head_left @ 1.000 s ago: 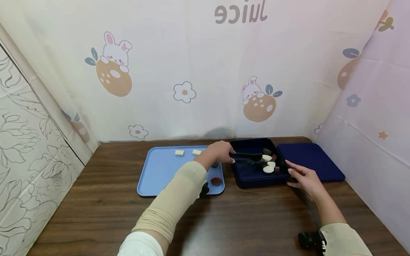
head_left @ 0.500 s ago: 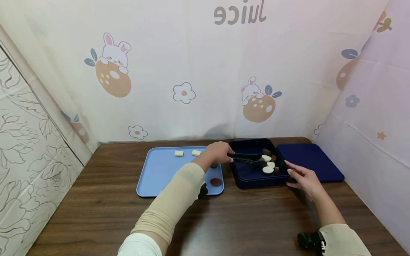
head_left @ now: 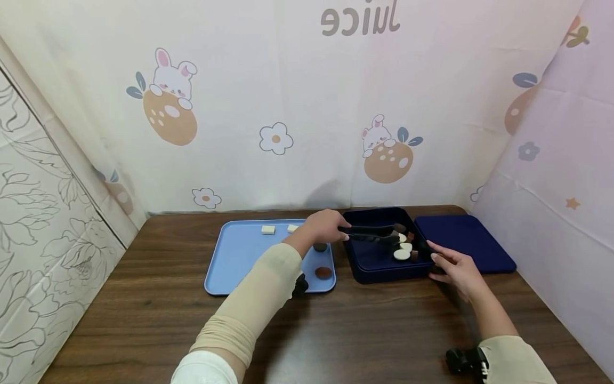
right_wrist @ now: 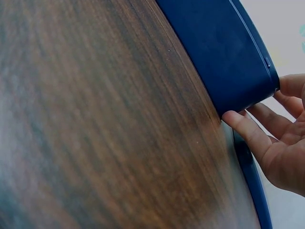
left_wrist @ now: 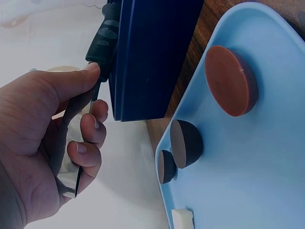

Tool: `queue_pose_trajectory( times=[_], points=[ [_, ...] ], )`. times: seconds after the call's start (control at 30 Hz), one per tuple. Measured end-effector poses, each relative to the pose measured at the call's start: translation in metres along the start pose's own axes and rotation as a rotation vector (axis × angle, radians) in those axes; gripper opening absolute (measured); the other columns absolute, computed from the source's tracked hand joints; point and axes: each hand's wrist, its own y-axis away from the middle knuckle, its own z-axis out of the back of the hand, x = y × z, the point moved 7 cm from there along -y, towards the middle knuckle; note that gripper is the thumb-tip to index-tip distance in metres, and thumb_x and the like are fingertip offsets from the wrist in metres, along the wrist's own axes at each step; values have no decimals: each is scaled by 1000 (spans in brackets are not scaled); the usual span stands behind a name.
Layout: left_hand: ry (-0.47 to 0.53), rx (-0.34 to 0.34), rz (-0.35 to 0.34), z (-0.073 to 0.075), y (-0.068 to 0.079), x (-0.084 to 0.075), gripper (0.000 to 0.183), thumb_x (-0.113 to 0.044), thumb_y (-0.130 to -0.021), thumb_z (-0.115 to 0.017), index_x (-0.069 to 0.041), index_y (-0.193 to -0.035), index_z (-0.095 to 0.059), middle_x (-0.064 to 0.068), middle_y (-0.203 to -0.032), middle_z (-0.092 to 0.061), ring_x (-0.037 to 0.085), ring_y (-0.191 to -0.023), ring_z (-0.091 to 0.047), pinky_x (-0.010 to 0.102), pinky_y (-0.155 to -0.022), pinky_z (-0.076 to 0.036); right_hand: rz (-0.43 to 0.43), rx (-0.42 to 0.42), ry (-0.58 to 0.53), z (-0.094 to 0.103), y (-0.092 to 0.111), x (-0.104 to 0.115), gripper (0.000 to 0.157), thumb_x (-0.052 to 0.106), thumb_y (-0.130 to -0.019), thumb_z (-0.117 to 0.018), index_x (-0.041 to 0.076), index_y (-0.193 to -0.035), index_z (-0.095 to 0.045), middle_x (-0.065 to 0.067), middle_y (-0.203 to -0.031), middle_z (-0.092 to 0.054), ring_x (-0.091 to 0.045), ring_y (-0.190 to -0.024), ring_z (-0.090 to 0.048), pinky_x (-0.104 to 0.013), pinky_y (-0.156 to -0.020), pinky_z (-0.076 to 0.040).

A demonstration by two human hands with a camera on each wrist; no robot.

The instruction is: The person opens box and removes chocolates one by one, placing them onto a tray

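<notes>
My left hand [head_left: 328, 226] holds black-tipped metal tongs [left_wrist: 71, 129], thumb on one arm and curled fingers on the other. The tong arms stand slightly apart, reaching into a dark blue box [head_left: 371, 274]. Their tips lie over the pieces at the box's right side, partly covering a white oval piece [head_left: 403, 238]. Two more white oval pieces, small brown blocks [head_left: 414, 255] and a dark round piece [head_left: 400, 228] lie there. My right hand [head_left: 455, 269] grips the box's front right corner; in the right wrist view the thumb [right_wrist: 243, 125] is low on the wall, a finger at the rim.
Left of the box, a light blue tray [head_left: 240, 266] carries white blocks [head_left: 268, 230], a reddish-brown round piece [head_left: 323, 273] and dark pieces [left_wrist: 186, 143]. A dark blue lid [head_left: 467, 242] lies right of the box. A patterned curtain [head_left: 288, 176] hangs behind the wooden table [head_left: 374, 330].
The tongs closed together half a second ago and have spread again. My left hand has moved slightly up and back, the tips shifting toward the box's rear. The right hand stays put.
</notes>
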Motion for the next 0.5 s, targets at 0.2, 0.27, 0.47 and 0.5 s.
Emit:
queue_pose_trajectory(
  times=[0.2,0.27,0.47,0.5],
  points=[
    [3,-21,-17,4,4,1,41,-37,-97,-61,-24,-136,-60,-8,-135,-58,15,-124,-53,35,-98,-45,5,4,-2,-1,0,-1,58,30,-103,-49,9,-153,-28,-27,-156,-15,-38,-136,-26,-35,-84,-53],
    [12,-28,-22,6,7,1,41,-37,-97,-61,-24,-136,-60,-8,-135,-58,15,-124,-53,35,-98,-44,5,2,-4,-1,0,-1,58,30,-103,-49,9,-153,-28,-27,-156,-15,-39,-136,-25,-35,-84,-53],
    [50,-62,-59,12,15,4,41,-35,-97,-62,-22,-135,-61,-5,-131,-62,10,-105,-60,30,-88,-47,4,-4,2,0,0,-1,58,30,-104,-49,9,-153,-28,-27,-156,-15,-37,-136,-27,-36,-84,-53],
    [58,-68,-69,12,17,4,40,-35,-97,-61,-21,-135,-61,-4,-129,-63,10,-95,-61,29,-83,-48,4,-3,5,0,0,-1,57,30,-104,-49,9,-153,-28,-27,-156,-15,-36,-135,-28,-36,-84,-53]
  ],
)
